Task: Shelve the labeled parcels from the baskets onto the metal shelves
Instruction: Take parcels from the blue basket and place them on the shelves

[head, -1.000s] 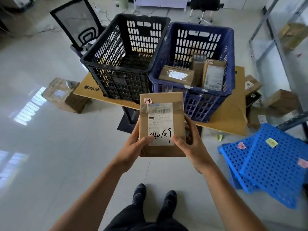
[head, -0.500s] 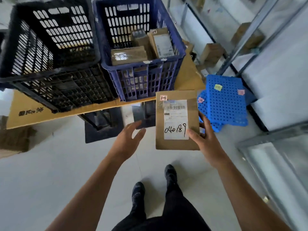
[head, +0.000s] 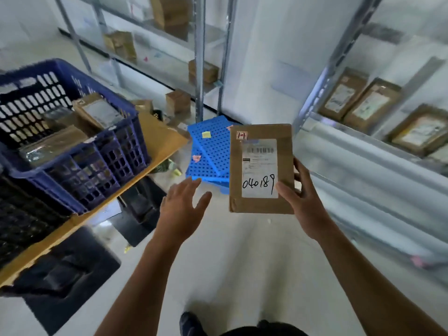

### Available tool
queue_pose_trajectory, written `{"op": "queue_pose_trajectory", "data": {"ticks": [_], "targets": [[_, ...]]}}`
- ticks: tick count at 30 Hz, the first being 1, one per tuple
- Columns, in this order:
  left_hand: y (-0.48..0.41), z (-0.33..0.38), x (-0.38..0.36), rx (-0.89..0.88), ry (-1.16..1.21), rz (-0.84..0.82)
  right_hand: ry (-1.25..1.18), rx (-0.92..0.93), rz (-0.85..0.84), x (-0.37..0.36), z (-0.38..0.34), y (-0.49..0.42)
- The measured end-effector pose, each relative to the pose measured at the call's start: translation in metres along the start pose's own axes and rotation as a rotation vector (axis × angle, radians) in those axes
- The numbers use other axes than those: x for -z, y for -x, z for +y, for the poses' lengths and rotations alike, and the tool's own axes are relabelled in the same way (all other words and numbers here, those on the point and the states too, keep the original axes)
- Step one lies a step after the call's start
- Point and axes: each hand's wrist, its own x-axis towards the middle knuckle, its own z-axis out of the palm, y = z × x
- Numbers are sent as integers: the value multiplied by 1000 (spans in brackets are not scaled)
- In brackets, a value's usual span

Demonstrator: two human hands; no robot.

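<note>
A flat brown parcel point(head: 236, 190) with a white label reading 040189 and a small red-marked tag is held upright in my right hand point(head: 300, 200), which grips its right edge. My left hand point(head: 181, 209) hovers open just left of the parcel, not touching it. The blue basket point(head: 121, 146) at the left holds several more brown parcels. Beside it, at the far left edge, is the black basket point(head: 21, 229). The metal shelves point(head: 358, 154) rise on the right, with several labeled parcels point(head: 363, 103) lying on one level.
Both baskets stand on a cardboard-topped low table point(head: 160, 139). Blue perforated plastic panels point(head: 211, 151) with sticky notes lie on the floor ahead. A second shelf unit point(head: 198, 57) farther back holds cardboard boxes. My shoes show at the bottom edge.
My left hand let go of the parcel, leaving it in my right hand alone. The view swung right, from the baskets toward the metal shelves.
</note>
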Motion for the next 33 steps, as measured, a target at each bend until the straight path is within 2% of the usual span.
{"op": "queue_pose_trajectory", "data": {"ticks": [7,11,16,20,24,33], "targets": [[-10,114,-48,-241,5,-23,-126,40,250,97,0,61],[4,195,-89,-338,78,-136,-126,8,352,171,19,101],[31,276,-143,-422,30,-207,-113,-3,443,265,50,146],[52,329,-174,-442,45,-199,-120,-31,440,320,71,164],[57,352,-195,-416,53,-175,-134,-19,403,350,84,153],[-7,370,-168,-372,139,-100,-157,74,291,342,73,45]]}}
